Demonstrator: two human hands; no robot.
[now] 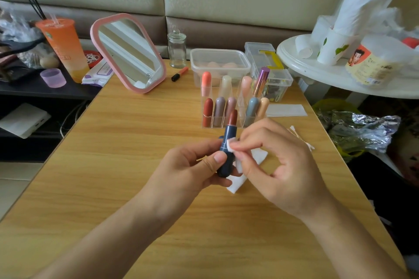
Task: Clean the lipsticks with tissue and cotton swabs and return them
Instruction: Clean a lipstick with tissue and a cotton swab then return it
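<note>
Two grips meet above the middle of the light wood-grain surface [136,142]. Your left grip [188,165] is curled round the dark blue lipstick tube [227,142], thumb laid across the lower barrel and fingers wrapped behind. The tube stands nearly upright, leaning a little to the right. Its brownish-red bullet is bare and sits clear above your fingers, and the base pokes out just below your thumb.

Your right grip [278,160] pinches a small folded white tissue pad [231,144] between thumb and forefinger. It presses the pad against the right side of the barrel, under the upper collar and just above your left thumb. The remaining fingers of that grip are loosely curled away from the tube. The pad is not touching the bullet.

Beneath both grips a flat white tissue sheet [258,156] lies on the surface, partly hidden by them. A few white cotton swabs [305,141] lie just to the right of your right grip.

Close behind the held tube stands the clear acrylic lipstick organiser [212,126] with capped lipsticks in two rows. The back row is coral, cream, pink and metallic purple, and the front row is red, mauve, grey-blue and peach. A folded white paper sheet [285,110] lies just right of it. A pink-framed tabletop mirror [129,52] stands at the far left of the surface.
</note>
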